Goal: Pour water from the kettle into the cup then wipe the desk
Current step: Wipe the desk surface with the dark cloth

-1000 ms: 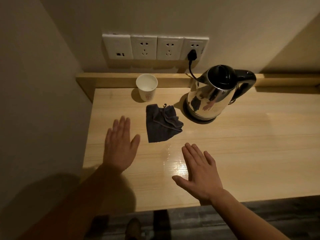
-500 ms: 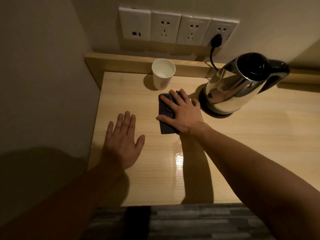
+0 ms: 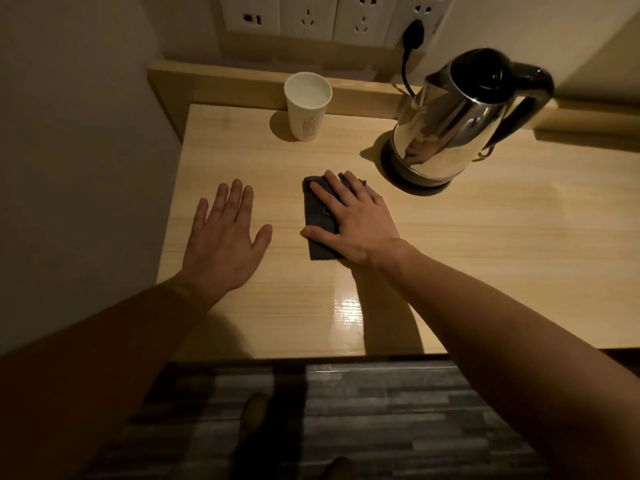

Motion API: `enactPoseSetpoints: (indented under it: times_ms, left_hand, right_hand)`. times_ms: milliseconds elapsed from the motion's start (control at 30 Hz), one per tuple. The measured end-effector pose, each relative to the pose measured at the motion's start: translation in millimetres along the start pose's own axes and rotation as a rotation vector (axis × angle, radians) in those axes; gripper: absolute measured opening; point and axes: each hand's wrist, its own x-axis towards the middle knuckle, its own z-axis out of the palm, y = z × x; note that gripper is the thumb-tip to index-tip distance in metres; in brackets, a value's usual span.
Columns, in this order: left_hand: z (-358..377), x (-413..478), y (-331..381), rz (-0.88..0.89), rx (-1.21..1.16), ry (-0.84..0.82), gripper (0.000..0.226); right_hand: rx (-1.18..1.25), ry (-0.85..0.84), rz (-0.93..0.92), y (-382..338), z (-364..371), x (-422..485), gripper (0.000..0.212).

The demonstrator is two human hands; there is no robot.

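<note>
A steel kettle (image 3: 460, 116) with a black lid and handle stands on its base at the back right of the wooden desk (image 3: 502, 254). A white paper cup (image 3: 307, 105) stands upright at the back, left of the kettle. My right hand (image 3: 353, 223) lies flat, pressing a dark grey cloth (image 3: 316, 216) onto the desk in front of the kettle; the hand hides most of the cloth. My left hand (image 3: 223, 237) rests flat with fingers spread, empty, left of the cloth. A wet shine (image 3: 346, 306) shows on the desk near the front edge.
Wall sockets (image 3: 329, 15) sit above a raised wooden ledge (image 3: 221, 81); the kettle's black plug and cord (image 3: 412, 46) hang from one. A wall closes the left side. Dark striped flooring (image 3: 346, 420) lies below the desk's front edge.
My right hand reached forward onto the cloth, then drew it back toward me, away from the cup and kettle. My left hand stayed flat on the desk.
</note>
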Motion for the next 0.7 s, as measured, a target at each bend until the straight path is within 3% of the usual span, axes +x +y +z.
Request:
enactPoseSetpoints:
  times_ms: [433, 700]
  left_hand:
    - [-3, -1, 0, -0.004, -0.010, -0.022, 0.078]
    - [-10, -28, 40, 0.008, -0.150, -0.018, 0.075]
  right_hand:
    - [0.015, -0.001, -0.055, -34, 26, -112, 0.097]
    - [0.030, 0.014, -0.142, -41, 34, -159, 0.068]
